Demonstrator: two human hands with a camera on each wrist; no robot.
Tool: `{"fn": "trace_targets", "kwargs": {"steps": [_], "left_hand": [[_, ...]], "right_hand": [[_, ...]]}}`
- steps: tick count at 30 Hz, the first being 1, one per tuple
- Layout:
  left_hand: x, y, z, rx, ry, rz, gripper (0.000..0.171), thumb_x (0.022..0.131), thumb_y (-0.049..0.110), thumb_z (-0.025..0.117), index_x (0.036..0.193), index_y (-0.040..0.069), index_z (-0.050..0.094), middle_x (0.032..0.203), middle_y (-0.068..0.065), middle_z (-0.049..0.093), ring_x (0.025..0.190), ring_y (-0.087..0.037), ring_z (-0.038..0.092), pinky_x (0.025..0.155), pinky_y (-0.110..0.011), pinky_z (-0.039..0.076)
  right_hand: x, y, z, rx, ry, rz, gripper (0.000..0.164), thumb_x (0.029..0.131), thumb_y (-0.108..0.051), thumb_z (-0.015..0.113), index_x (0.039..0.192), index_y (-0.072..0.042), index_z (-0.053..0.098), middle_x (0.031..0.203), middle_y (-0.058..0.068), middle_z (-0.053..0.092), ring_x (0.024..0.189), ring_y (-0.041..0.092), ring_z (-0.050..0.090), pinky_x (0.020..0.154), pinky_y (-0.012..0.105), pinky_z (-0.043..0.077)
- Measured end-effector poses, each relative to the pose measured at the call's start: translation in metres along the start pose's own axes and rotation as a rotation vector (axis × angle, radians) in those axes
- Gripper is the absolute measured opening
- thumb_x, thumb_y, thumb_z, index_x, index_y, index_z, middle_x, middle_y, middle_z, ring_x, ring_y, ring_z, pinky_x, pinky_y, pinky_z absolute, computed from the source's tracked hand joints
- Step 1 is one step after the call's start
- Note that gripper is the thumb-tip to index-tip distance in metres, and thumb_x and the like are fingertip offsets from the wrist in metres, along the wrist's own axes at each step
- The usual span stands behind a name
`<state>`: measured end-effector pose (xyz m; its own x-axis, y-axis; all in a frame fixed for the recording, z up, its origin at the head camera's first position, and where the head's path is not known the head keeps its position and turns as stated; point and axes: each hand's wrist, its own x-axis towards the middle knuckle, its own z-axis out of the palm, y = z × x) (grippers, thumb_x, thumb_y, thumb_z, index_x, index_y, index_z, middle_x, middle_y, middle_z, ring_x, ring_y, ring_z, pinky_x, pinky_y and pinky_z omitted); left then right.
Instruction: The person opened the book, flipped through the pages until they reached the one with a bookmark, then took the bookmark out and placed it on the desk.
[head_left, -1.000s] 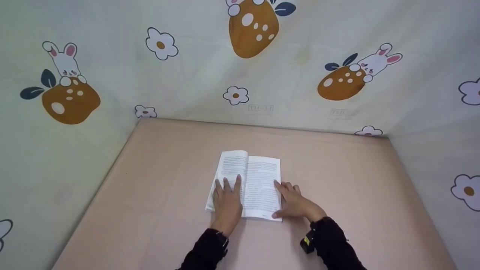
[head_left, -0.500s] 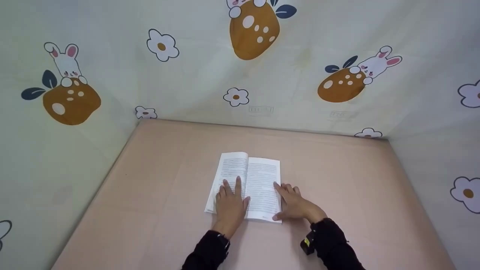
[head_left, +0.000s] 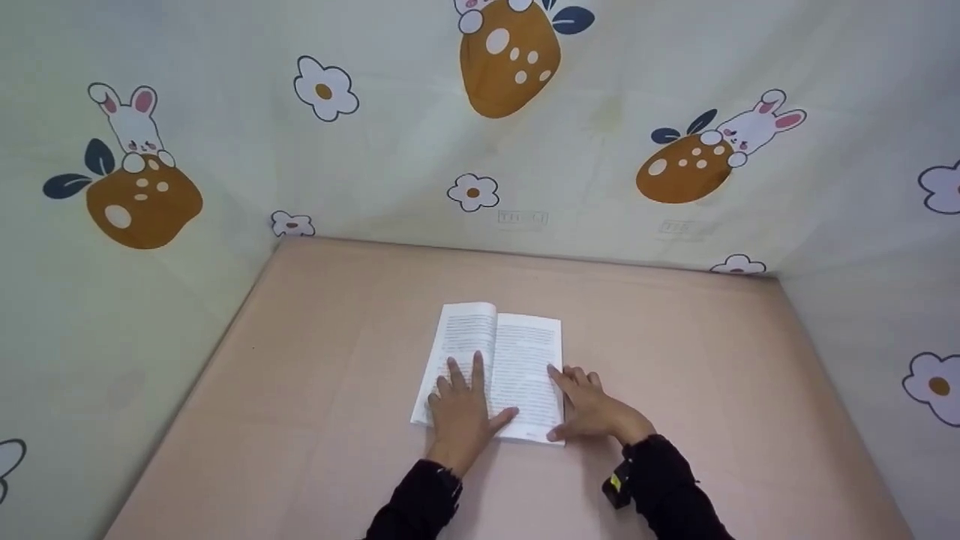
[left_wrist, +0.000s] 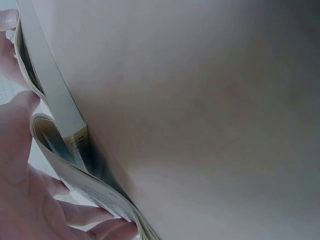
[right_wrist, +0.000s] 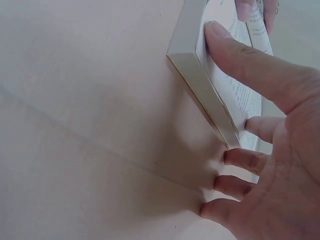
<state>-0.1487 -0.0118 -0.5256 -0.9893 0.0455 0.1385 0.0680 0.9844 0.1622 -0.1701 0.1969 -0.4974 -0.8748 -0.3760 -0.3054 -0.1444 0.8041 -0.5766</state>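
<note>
An open book (head_left: 528, 375) lies on the table, printed pages facing up. My left hand (head_left: 459, 411) rests on its left page with fingers spread, and the thumb reaches across the fold onto the right page. In the left wrist view the left hand (left_wrist: 30, 165) presses the curved pages, and the book's thick spine end (left_wrist: 55, 85) shows below them. My right hand (head_left: 596, 411) lies at the right edge of the book. Its thumb and index finger touch the right page, while the right hand's other fingers (right_wrist: 232, 186) touch the tabletop beside the book.
The pinkish-tan table (head_left: 322, 337) is bounded at the back and sides by pale cloth walls (head_left: 390, 165) printed with rabbits, fruit and flowers. A small black device (head_left: 616, 486) with a yellow mark sits at the right wrist.
My left thumb has swung out to the right, away from the fingers and onto the right page. The left fingers have shifted slightly. The right hand and the book have stayed in place.
</note>
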Motion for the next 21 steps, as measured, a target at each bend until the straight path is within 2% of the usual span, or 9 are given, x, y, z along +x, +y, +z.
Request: {"fn": "trace_targets", "kwargs": {"steps": [5,10,16,21], "left_hand": [[0.0015,0.0013,-0.0016,0.005,-0.060,-0.001,0.112,0.065,0.079,0.057,0.147,0.010,0.026,0.140,-0.034,0.034,0.118,-0.049,0.045,0.085,-0.054,0.044],[0.0006,0.0012,-0.0022,0.009,-0.066,0.017,0.114,0.062,0.081,0.056,0.148,0.013,0.025,0.141,-0.035,0.032,0.119,-0.050,0.044,0.086,-0.056,0.043],[-0.0011,0.0002,-0.0015,0.014,-0.090,0.018,0.114,0.063,0.082,0.054,0.149,0.014,0.022,0.142,-0.035,0.030,0.120,-0.049,0.043,0.087,-0.056,0.043],[0.0000,-0.0006,-0.0039,0.023,-0.100,0.017,0.113,0.063,0.082,0.053,0.149,0.015,0.021,0.143,-0.034,0.029,0.121,-0.050,0.042,0.088,-0.056,0.043]], "right_hand": [[-0.0003,-0.0011,-0.0027,0.000,-0.024,0.009,0.104,0.064,-0.027,0.082,0.148,-0.008,0.024,0.151,0.026,0.018,0.131,0.038,0.021,0.107,0.054,0.025],[-0.0017,-0.0007,-0.0036,0.010,-0.029,0.009,0.104,0.064,-0.025,0.083,0.148,-0.008,0.023,0.152,0.026,0.015,0.134,0.039,0.017,0.109,0.056,0.022],[-0.0034,-0.0008,-0.0031,0.014,-0.035,-0.018,0.103,0.065,-0.025,0.083,0.147,-0.006,0.024,0.151,0.029,0.015,0.130,0.039,0.019,0.107,0.055,0.023],[-0.0015,-0.0033,-0.0035,0.011,-0.034,0.003,0.102,0.065,-0.023,0.082,0.148,-0.008,0.024,0.152,0.027,0.014,0.134,0.039,0.017,0.108,0.056,0.022]]}}
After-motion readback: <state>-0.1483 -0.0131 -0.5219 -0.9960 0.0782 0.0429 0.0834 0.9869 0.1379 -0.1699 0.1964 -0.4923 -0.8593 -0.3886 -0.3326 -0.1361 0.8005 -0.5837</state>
